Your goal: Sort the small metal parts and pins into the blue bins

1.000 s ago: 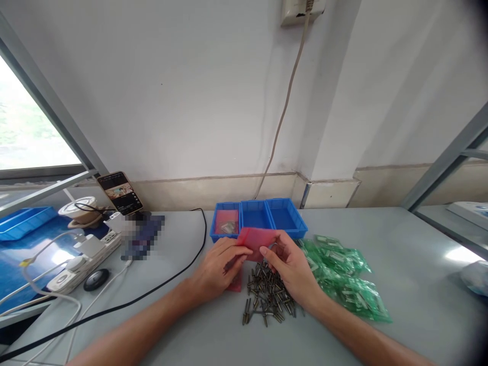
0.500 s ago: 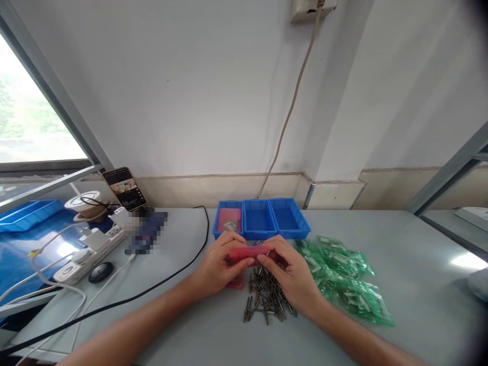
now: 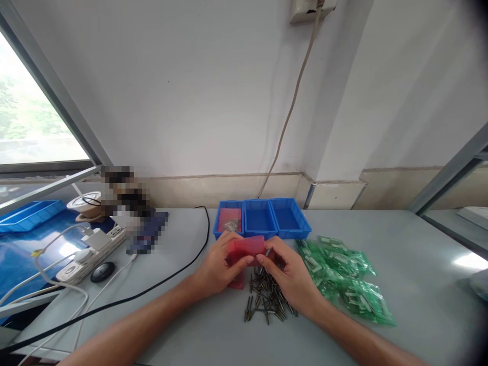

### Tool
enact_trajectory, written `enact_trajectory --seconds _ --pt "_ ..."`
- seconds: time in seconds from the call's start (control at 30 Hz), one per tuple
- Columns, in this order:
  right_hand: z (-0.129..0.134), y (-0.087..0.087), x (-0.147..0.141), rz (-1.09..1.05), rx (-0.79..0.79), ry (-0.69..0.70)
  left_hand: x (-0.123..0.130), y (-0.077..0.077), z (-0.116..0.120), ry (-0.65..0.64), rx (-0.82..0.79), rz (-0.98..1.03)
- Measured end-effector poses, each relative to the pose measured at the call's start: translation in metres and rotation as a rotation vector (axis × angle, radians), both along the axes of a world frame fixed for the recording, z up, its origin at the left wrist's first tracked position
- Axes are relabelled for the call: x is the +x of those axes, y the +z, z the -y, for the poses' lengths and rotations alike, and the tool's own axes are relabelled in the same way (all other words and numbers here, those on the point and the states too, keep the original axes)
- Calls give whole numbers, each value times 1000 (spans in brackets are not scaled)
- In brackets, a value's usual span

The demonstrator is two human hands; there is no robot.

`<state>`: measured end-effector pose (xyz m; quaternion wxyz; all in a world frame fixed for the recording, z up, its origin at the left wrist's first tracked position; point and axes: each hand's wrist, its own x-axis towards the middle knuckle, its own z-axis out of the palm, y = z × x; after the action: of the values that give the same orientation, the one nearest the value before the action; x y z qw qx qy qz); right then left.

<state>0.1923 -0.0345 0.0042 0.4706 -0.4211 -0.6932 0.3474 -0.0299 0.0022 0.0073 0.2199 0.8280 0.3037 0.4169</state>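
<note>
A translucent red plastic bag (image 3: 247, 246) is stretched between my two hands above the table. My left hand (image 3: 219, 262) pinches its left end between thumb and fingers. At its right edge, my right hand (image 3: 287, 269) grips with thumb and fingertips. Beneath my hands lies a loose heap of thin metal rivet-like pins (image 3: 269, 297), partly hidden by my right hand. Another flat red bag (image 3: 238, 281) rests on the table just below my left hand. Whether the held bag contains anything cannot be seen.
Three blue bins stand behind my hands; the left bin (image 3: 216, 223) holds red bags and small clear packets. Green plastic packets (image 3: 343, 277) of parts lie to the right. A black cable (image 3: 152, 282), a mouse (image 3: 102, 272) and a power strip (image 3: 70, 271) are at the left.
The red bag has tilted upward, showing more of its broad face than before. Both hands stay in nearly the same place.
</note>
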Motion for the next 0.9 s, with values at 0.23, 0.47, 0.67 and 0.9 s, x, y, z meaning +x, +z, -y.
enact_trajectory --seconds 0.23,0.47,0.67,0.9 --pt "1 0 -1 36 -5 4 0 0 0 3 32 -4" --pt "1 -1 0 50 31 2 -2 -3 -2 41 7 -51" --pt "3 0 -1 23 -1 2 -5 -7 -4 31 35 -127" --pt "4 0 -2 33 -25 -10 -4 -8 -5 0 138 -160"
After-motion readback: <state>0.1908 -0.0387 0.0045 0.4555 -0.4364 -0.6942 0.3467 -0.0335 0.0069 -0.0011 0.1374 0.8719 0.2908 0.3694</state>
